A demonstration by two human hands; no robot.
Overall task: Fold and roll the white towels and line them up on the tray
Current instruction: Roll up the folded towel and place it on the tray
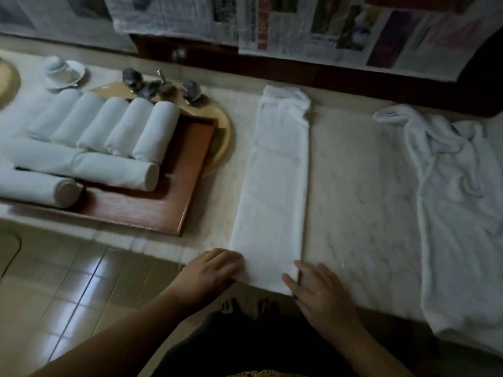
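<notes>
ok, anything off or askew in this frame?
Two things. The far end of the folded towel is bunched and flares wider than the strip. On the tray, rolled towels run in two directions rather than one line. The crumpled towels at right are simply unfolded.

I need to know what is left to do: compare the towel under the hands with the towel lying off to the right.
The folded towel lies flat as a long narrow strip with straight edges; the loose towel is spread out, crumpled and wrinkled. The left hand and right hand rest at the folded towel's near end; nothing touches the loose towel. The folded towel lies nearer the tray. Both are white, unrolled, on the counter.
</notes>
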